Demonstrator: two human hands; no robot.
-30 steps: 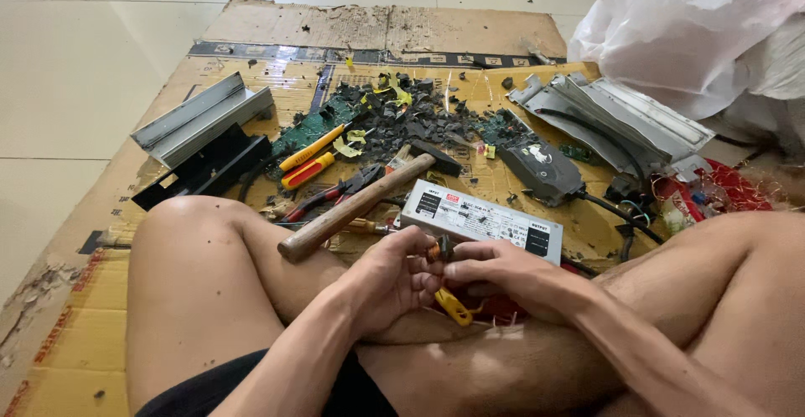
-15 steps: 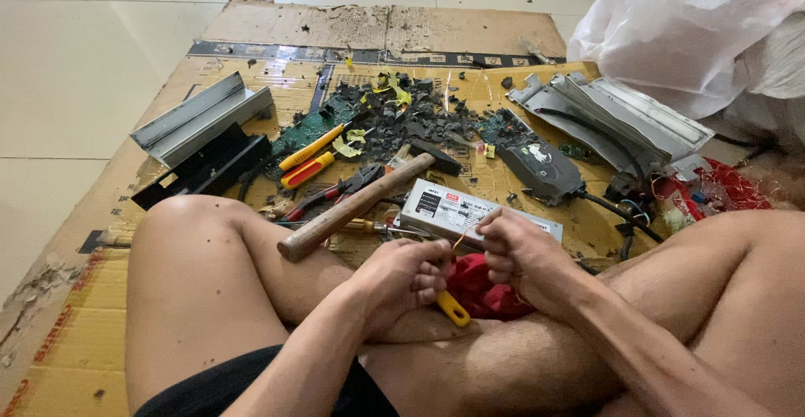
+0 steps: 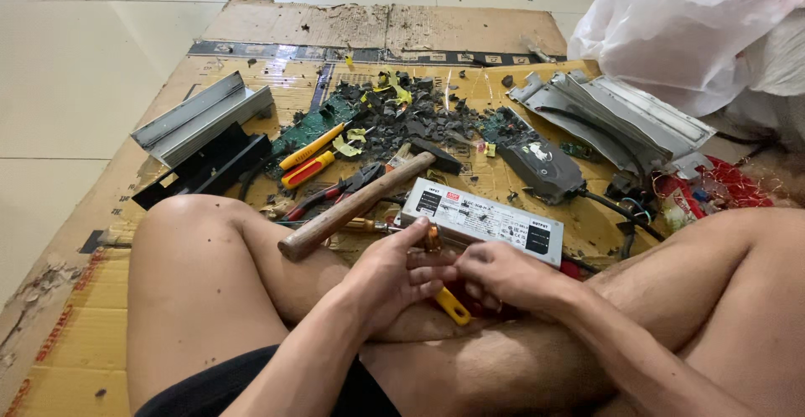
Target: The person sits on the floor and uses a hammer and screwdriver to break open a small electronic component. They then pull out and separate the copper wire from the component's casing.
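While both hands' fingers (image 3: 419, 259) pinch its near edge, the long silver metal box (image 3: 482, 220) lies left-to-right, crowded by a wooden-handled hammer (image 3: 356, 204)

Single head view, steeply downward, close over lap and cardboard (image 3: 503, 27)

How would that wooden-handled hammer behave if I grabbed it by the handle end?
The hammer probably feels head-heavy, since its dark metal head sits far from the grip. Its stiff, rounded handle might roll slightly, though it lies propped against the left leg.
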